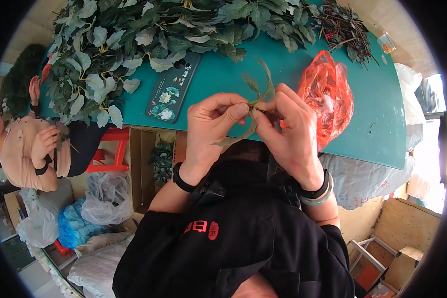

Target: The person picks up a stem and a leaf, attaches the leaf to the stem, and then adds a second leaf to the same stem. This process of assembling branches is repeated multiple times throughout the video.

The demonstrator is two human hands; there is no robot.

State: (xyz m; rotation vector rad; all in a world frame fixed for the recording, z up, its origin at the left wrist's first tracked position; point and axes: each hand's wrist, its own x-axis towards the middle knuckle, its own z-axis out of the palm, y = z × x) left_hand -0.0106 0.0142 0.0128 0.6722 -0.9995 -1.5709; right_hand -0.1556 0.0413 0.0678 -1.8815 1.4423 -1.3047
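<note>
Both my hands meet over the near edge of the green table, pinching a small sprig of artificial leaves (pixel 267 94) at its middle. My left hand (pixel 214 121) grips it between thumb and forefinger. Across from it, my right hand (pixel 290 126) has its thumb and fingers closed on the same joint. Narrow green leaves stick up above the fingers, and one hangs down to the left. A red plastic bag (pixel 333 94) lies just right of my right hand. Left of my left hand lies a dark, flower-printed flat rectangular case (pixel 174 89).
A large heap of artificial leaf branches (pixel 184 30) covers the back and left of the green table (pixel 377 129). Brown stems (pixel 345 30) are piled at the far right. Another person (pixel 32 144) sits at the left by a red stool (pixel 115 149). Plastic bags (pixel 107 198) sit below.
</note>
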